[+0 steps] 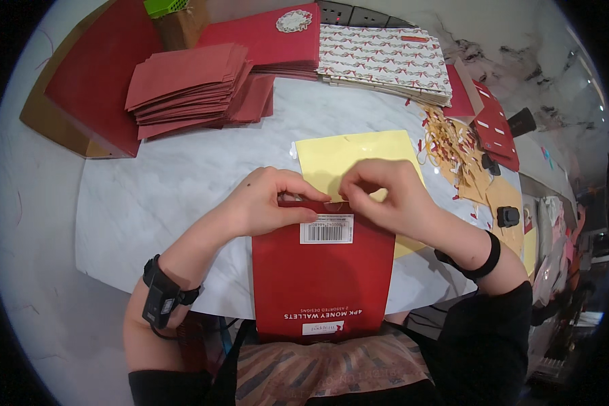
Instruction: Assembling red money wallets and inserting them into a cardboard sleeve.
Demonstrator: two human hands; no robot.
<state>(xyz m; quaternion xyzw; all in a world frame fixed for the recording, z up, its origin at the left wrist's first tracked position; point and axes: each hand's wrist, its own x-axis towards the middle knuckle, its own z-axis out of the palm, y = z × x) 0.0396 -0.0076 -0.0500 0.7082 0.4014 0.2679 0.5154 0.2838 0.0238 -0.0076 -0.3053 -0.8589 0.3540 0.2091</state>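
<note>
Fingers of your left hand: pinching the far edge of one red packet, laid across the table's near edge. Your right hand: fingertips close together there, hold unclear. Partly beneath: yellow sheet. Beyond: red paper stack.

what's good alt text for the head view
A person's left hand and right hand handle the far edge of a flat red packet with a barcode label, which overlaps a yellow sheet on a marbled table. Beyond lie a red paper stack and a white patterned stack.
</note>
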